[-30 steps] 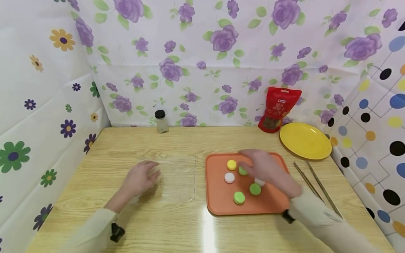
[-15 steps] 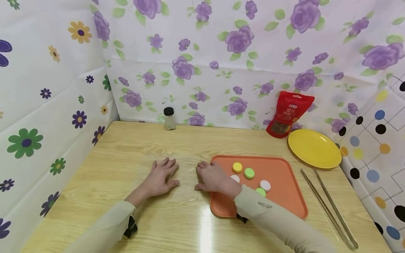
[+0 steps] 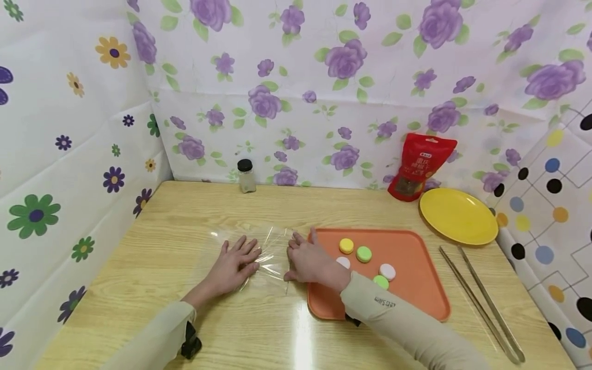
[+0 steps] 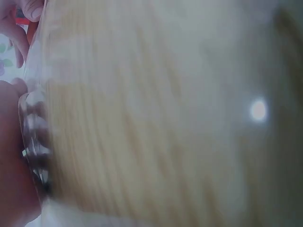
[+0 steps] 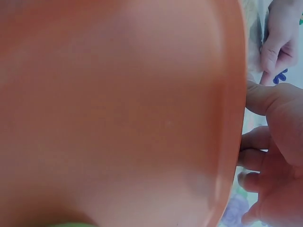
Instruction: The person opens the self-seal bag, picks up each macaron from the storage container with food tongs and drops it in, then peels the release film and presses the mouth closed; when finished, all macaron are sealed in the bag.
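Creased since earlier, in head view: clear film [image 3: 273, 252] on surface [image 3: 199, 210] left of orange tray [image 3: 411, 267], under spread-fingered left grip [image 3: 233, 268]; "重庆" readable on red pouch [image 3: 421, 164]. Left wrist view: glinting film folds. Right wrist view: right grip [image 5: 279, 165] beside tray edge, pinching impossible to tell.

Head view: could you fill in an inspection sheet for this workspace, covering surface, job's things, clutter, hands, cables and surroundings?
Surface: wood-grained table, shiny in front.
Job's things: clear plastic film, creased.
Clutter: orange tray bearing small round pieces; metal tongs, yellow plate, red pouch, black-capped jar.
Hands: left hand spread on the film; right hand at its right edge, grip unclear.
Cables: nothing seen.
Surroundings: patterned cloths behind and at both sides.
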A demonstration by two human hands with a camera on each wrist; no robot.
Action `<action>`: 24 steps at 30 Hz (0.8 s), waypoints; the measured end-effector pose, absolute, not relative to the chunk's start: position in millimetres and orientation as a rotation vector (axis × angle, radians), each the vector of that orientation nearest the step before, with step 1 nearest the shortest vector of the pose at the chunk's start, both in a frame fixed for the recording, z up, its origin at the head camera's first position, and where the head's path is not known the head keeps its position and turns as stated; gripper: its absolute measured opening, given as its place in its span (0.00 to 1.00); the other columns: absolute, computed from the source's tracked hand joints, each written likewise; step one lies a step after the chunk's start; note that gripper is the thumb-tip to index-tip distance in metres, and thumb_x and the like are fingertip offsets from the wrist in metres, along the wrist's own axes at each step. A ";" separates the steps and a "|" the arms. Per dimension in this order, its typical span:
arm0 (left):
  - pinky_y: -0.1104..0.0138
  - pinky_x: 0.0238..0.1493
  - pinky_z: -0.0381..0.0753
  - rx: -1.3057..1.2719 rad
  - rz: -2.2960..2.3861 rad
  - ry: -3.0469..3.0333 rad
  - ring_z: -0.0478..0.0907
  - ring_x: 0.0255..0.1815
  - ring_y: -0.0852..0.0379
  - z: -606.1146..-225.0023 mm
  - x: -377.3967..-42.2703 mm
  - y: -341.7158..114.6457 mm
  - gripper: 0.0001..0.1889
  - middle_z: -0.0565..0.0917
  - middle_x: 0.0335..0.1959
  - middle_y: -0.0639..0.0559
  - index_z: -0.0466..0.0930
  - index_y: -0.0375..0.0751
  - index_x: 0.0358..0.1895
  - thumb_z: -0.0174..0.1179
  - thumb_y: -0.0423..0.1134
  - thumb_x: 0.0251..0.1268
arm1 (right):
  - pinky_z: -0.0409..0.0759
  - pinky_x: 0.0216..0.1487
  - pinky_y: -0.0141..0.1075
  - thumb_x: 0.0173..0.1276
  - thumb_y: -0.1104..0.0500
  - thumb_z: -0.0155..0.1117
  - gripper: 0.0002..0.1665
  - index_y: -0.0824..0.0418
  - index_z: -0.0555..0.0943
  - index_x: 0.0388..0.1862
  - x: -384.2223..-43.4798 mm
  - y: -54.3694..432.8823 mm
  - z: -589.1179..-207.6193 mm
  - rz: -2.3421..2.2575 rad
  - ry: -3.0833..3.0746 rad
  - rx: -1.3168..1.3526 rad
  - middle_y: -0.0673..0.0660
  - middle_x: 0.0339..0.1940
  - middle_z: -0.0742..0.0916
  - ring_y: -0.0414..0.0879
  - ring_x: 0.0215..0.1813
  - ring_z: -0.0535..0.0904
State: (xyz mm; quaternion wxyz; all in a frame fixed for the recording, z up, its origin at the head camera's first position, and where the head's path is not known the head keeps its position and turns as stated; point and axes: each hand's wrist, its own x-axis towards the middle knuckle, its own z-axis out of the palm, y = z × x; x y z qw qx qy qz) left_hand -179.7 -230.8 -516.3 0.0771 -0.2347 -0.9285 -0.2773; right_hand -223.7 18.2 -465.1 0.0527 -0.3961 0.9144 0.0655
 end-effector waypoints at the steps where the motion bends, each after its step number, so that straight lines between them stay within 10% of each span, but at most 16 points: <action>1: 0.27 0.66 0.37 -0.695 -0.852 -2.770 0.55 0.74 0.29 -516.1 -179.6 -230.5 0.22 0.70 0.69 0.34 0.79 0.32 0.63 0.60 0.42 0.72 | 0.48 0.72 0.68 0.63 0.29 0.64 0.44 0.59 0.79 0.66 -224.3 18.3 -465.4 0.192 2.786 -1.207 0.56 0.71 0.75 0.55 0.78 0.57; 24: 0.28 0.67 0.45 -0.524 -0.975 -2.660 0.66 0.69 0.31 -517.5 -181.7 -229.3 0.13 0.82 0.57 0.37 0.87 0.34 0.50 0.67 0.31 0.63 | 0.40 0.74 0.66 0.62 0.30 0.67 0.48 0.58 0.74 0.72 -227.2 17.4 -455.9 0.152 2.683 -1.137 0.55 0.75 0.70 0.53 0.80 0.53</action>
